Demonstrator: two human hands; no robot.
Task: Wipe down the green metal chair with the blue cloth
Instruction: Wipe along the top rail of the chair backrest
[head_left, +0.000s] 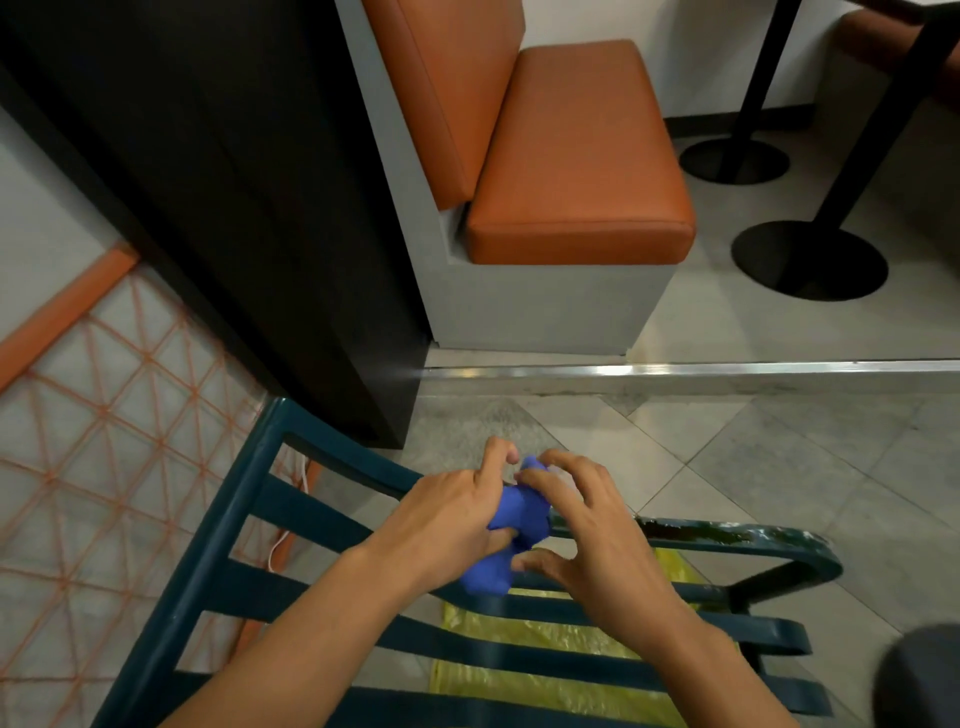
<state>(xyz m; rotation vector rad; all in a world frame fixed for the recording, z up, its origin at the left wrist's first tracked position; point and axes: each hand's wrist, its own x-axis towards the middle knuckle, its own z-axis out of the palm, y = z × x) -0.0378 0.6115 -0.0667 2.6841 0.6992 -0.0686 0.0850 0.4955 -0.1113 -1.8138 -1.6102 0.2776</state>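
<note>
Both hands' grip closed on blue cloth (511, 525), bunched between left hand (452, 525) and right hand (597, 540), over green chair (291, 525)

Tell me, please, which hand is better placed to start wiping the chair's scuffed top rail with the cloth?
Probably the right hand: it lies nearer the scuffed rail of the green chair. The left hand grips the bunched blue cloth farther from it.

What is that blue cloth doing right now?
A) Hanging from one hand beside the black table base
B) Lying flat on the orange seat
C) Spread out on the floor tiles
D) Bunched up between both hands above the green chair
D: the blue cloth is crumpled between the left hand and the right hand, both gripping it just above the green chair slats.
</note>
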